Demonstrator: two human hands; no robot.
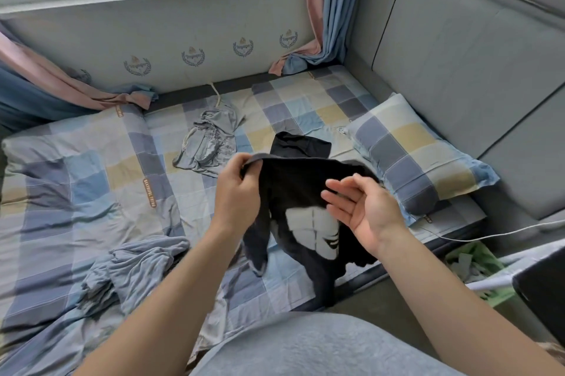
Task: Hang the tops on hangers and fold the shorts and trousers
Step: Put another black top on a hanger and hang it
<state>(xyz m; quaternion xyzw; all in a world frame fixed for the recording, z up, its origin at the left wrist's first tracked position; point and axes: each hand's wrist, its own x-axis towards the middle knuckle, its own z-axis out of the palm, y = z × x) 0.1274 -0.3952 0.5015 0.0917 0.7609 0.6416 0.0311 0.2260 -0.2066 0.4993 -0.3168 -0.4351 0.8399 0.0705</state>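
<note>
Step in hand, my read: sorting out the black top (pixel 293 183) for hanging. Left hand (pixel 237 189) grip pinches a hemmed edge at its upper corner. The rest droops below the grip, past the bed (pixel 91 177) edge. Right hand (pixel 363 207) is released, palm up, fingers loose, just right of the grip. Fabric: soft limp knit, matte, w/ a blocky white print (pixel 312 230) low down. Next I'd need the neckline/shoulders found and spread; I see no hanger in view. Grey drawstring shorts (pixel 211 137) lie crumpled beyond the grip, not yet folded.
</note>
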